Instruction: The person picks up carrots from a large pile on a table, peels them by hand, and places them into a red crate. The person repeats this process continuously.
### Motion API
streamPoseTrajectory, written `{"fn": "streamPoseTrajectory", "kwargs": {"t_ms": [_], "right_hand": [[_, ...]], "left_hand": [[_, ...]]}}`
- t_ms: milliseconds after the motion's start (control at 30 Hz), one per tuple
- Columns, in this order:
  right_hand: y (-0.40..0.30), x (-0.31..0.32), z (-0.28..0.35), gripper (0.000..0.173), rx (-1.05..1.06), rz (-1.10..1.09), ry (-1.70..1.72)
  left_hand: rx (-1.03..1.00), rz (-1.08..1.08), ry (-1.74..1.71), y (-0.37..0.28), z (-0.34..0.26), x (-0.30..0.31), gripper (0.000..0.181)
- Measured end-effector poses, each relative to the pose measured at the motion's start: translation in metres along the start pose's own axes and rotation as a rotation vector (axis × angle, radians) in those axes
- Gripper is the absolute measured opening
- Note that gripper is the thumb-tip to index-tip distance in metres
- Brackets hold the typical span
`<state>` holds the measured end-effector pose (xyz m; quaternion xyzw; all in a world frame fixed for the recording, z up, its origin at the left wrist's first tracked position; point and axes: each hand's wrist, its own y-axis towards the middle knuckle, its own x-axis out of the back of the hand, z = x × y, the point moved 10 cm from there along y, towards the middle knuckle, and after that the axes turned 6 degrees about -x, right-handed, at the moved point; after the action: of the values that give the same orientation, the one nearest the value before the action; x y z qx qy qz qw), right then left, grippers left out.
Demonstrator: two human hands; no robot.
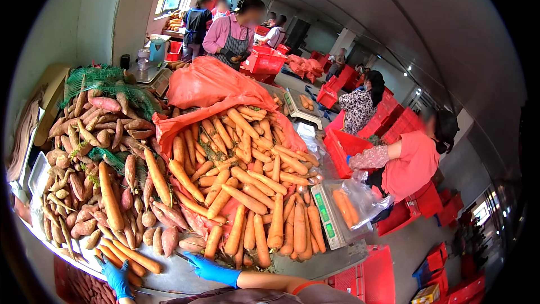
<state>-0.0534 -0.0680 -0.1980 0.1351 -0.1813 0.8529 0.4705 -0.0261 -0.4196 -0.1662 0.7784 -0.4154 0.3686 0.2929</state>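
My left hand (115, 278), in a blue glove, is at the table's near left edge with thumb and fingers apart. It lies against several carrots (137, 257) laid side by side; whether it touches them firmly is unclear. My right hand (213, 269), also gloved in blue, is over the metal tabletop (177, 276), fingers spread and pointing left, holding nothing visible. Just beyond it are a carrot (213, 241) and sweet potatoes (170, 240). A large carrot heap (253, 169) spills from a red mesh sack (211, 84). Two carrots lie on the sweet potato pile.
Right of the heap, a scale (329, 215) carries bagged carrots (345, 209). Green netting (101, 82) lies over the sweet potatoes. A red crate (377, 274) stands below the table at right. A co-worker in a pink top (411, 164) bends near another red crate (344, 150); others stand farther back.
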Motion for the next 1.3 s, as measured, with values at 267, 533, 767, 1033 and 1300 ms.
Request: {"fn": "streamPoseTrajectory", "kwargs": {"t_ms": [267,533,767,1033,1300], "right_hand": [[0.017,-0.008,0.026,0.067,0.218,-0.195,-0.148],[0.029,-0.001,0.032,0.05,0.217,-0.268,-0.517],[0.028,0.004,0.042,0.048,0.107,-0.126,-0.765],[0.033,0.008,0.071,0.03,0.103,-0.242,-0.749],[0.066,-0.028,0.154,0.04,0.399,-0.13,-0.43]], "left_hand": [[-0.092,-0.087,-0.063,-0.004,0.023,0.007,0.093],[-0.108,-0.041,-0.204,0.0,0.033,-0.003,0.089],[-0.117,-0.101,-0.336,-0.003,0.06,-0.015,0.088],[-0.14,-0.101,-0.407,-0.005,0.073,-0.021,0.087],[-0.154,-0.1,-0.445,-0.018,0.077,-0.028,0.082]]}}
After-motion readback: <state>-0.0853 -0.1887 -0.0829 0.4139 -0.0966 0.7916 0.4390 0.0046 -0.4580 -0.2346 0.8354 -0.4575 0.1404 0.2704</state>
